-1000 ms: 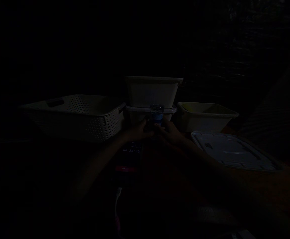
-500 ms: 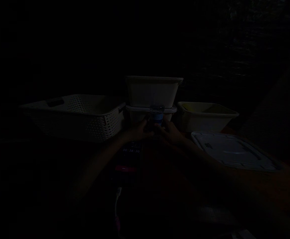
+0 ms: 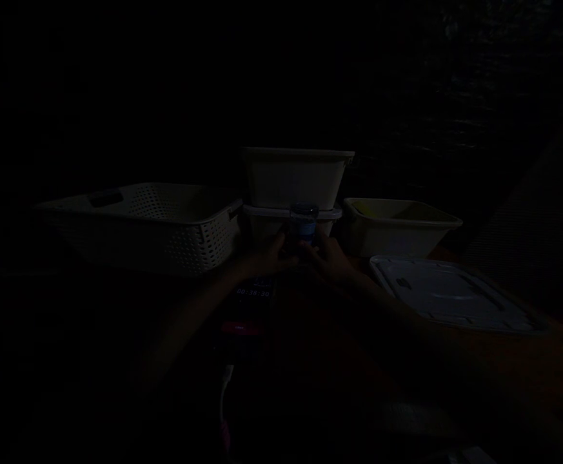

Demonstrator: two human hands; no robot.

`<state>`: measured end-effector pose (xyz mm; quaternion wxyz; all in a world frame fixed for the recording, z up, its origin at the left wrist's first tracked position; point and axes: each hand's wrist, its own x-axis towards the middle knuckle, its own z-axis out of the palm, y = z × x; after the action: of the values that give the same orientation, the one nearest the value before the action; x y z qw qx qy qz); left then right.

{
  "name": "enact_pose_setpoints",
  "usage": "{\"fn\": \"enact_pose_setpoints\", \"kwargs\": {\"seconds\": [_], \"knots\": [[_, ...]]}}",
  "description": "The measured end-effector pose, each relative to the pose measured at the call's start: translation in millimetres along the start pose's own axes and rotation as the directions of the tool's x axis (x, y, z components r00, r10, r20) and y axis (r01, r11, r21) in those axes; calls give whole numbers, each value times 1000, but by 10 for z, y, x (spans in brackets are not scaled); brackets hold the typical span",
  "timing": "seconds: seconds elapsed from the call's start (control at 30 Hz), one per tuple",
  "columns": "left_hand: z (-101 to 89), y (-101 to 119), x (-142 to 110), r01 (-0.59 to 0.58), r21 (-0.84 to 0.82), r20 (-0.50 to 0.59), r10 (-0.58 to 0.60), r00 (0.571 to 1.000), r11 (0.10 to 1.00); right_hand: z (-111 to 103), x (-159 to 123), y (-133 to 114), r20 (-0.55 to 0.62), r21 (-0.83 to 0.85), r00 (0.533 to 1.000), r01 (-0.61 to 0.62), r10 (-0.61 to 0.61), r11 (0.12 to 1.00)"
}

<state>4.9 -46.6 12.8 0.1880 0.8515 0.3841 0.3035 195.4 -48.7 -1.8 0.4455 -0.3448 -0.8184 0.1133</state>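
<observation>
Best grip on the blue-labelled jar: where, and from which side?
I'd take the jar around its blue-labelled body, from the near left and right, where the left hand and right hand are. It looks upright and narrow enough to cup; the stacked tubs behind it crowd a far-side approach. Too dark to judge the base.

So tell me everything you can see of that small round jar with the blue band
The small round jar stands upright between the left hand and right hand, fingers at its sides. Its upper part looks glossy and clear, like glass or plastic, above the blue band. The pale lower tub is behind it. Fingers and darkness hide its base, so contents, lid and whether it's lifted can't be told.
</observation>
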Motion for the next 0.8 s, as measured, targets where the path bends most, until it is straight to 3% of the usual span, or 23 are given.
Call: {"fn": "enact_pose_setpoints", "kwargs": {"seconds": [0.5,0.8], "knots": [[20,-14,-1,-29,102,-14,31,999,994,-3,-3,11,7,-52,1000,-8,9,999],[14,43,24,-115,1,-60,115,992,993,5,-10,13,-4,-63,1000,-7,6,998]]}}
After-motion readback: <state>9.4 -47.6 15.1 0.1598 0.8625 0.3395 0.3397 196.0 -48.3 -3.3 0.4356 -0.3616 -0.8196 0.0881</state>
